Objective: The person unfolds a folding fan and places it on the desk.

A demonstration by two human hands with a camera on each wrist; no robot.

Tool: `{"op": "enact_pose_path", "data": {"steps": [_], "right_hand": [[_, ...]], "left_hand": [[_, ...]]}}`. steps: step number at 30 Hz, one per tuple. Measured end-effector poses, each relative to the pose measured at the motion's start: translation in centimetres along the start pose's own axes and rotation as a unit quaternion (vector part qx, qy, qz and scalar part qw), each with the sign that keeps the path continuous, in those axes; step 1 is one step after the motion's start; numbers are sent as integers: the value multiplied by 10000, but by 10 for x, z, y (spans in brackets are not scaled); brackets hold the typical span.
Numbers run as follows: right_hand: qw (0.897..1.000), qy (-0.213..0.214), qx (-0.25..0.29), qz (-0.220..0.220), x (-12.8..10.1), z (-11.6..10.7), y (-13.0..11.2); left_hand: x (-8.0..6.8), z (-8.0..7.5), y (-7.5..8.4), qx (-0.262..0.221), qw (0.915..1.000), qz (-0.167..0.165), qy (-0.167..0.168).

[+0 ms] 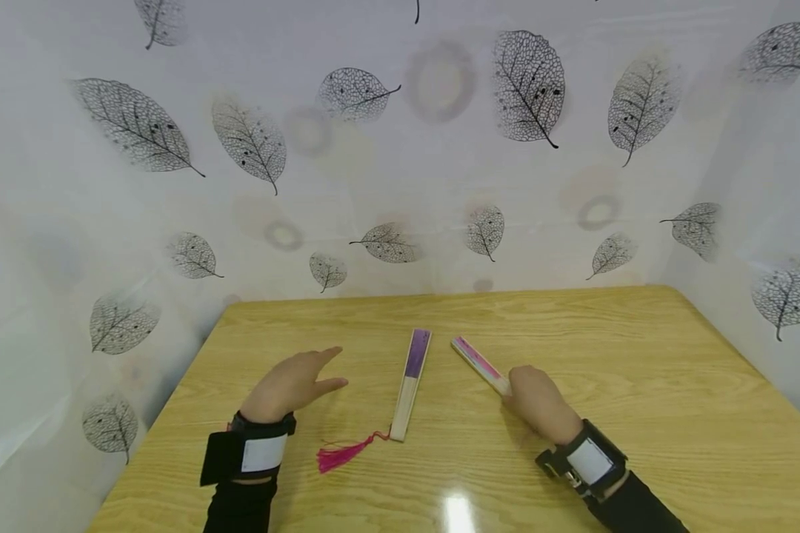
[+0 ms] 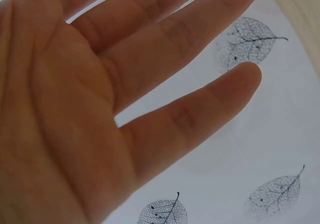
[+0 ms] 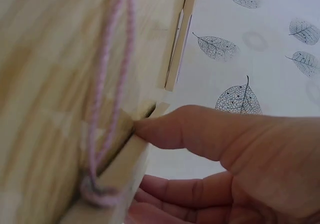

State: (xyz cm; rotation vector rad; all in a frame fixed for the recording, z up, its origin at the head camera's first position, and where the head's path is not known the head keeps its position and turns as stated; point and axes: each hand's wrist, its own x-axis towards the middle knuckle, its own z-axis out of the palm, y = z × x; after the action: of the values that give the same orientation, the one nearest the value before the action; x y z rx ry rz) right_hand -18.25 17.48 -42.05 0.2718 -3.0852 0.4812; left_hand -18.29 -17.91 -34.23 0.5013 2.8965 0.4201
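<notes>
Two folded fans on a pale wooden counter (image 1: 640,385), backed by white walls printed with dark skeleton leaves (image 1: 529,85).

Right hand (image 1: 538,403) at the near end of the pink fan (image 1: 478,363), thumb and curled fingers pinching its wooden guard; the same grip seen close in the right wrist view, thumb (image 3: 200,131) pressed on the stick's edge, fingers tucked beneath, a pink braided cord (image 3: 107,108) looped through the pivot end. Fan closed, slanting from the hand away toward the far left, right of centre on the counter.

Left hand (image 1: 292,385) spread and holding nothing, hovering above the counter left of centre, fingers straight and slightly apart, pointing right toward the purple fan (image 1: 411,383). Palm and parted fingers (image 2: 200,119) filling the left wrist view.

Purple fan closed, flat on the counter between the two hands, apart from both, magenta tassel (image 1: 340,454) trailing left from its near end.

Black sleeves and wrist straps on both forearms.
</notes>
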Motion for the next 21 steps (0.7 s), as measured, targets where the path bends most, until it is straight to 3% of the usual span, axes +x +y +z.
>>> {"op": "enact_pose_path", "data": {"steps": [6,11,16,21], "right_hand": [[9986,-18,493,195,3,-7,-2],[9974,87,718,68,3,-31,-14],[9956,504,768,-166,-1,-59,-39],[9888,1066,992,-321,-3,-75,-70]], "left_hand": [[3,3,7,64,10000,-14,35],[13,13,25,103,9998,65,-124],[31,21,62,-97,9980,628,36],[51,21,108,-1067,9863,1120,570]]}}
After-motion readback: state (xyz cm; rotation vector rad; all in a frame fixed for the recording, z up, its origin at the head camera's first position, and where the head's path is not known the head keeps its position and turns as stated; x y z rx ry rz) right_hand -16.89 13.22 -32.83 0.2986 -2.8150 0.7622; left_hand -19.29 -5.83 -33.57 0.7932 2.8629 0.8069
